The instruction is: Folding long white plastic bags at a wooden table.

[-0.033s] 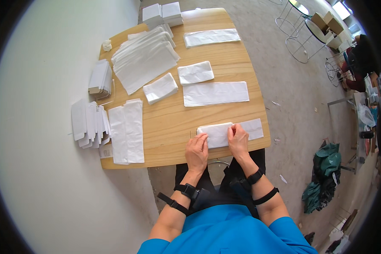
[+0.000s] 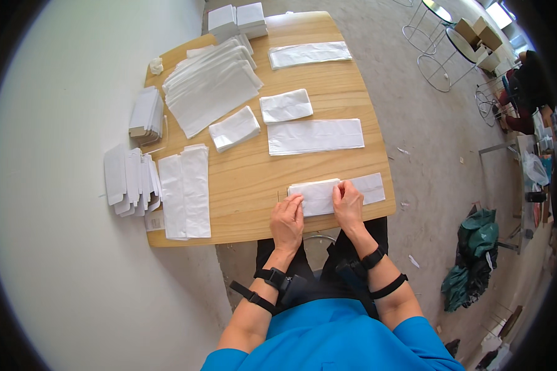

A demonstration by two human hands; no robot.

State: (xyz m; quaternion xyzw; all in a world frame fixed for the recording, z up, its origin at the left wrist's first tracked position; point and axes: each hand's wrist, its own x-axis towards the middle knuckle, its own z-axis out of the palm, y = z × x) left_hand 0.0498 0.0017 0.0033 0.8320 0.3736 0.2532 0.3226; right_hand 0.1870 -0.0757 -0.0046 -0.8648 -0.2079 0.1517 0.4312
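Note:
At the table's near edge lies a long white paper-like sheet [image 2: 320, 199], folded over on itself. A single-layer end [image 2: 371, 187] sticks out to the right. My left hand [image 2: 287, 222] is closed on the left end of the folded part, fingers together and thumb tucked out of sight. With a closed pinch, my right hand [image 2: 349, 203] grips the sheet where the folded part stops, beside the protruding end. The fingertips hide the exact grip. Farther off, a flat white strip [image 2: 315, 136] and two folded white sheets [image 2: 286, 106] lie on the wooden table [image 2: 241, 179].
A fanned pile of white sheets [image 2: 210, 86] covers the far left. Another white strip [image 2: 309, 54] lies at the back, near stacked white boxes [image 2: 250, 17]. Flat boxes [image 2: 130, 179] lean by the left wall. A dark plastic bag [image 2: 473, 260] sits on the floor, right.

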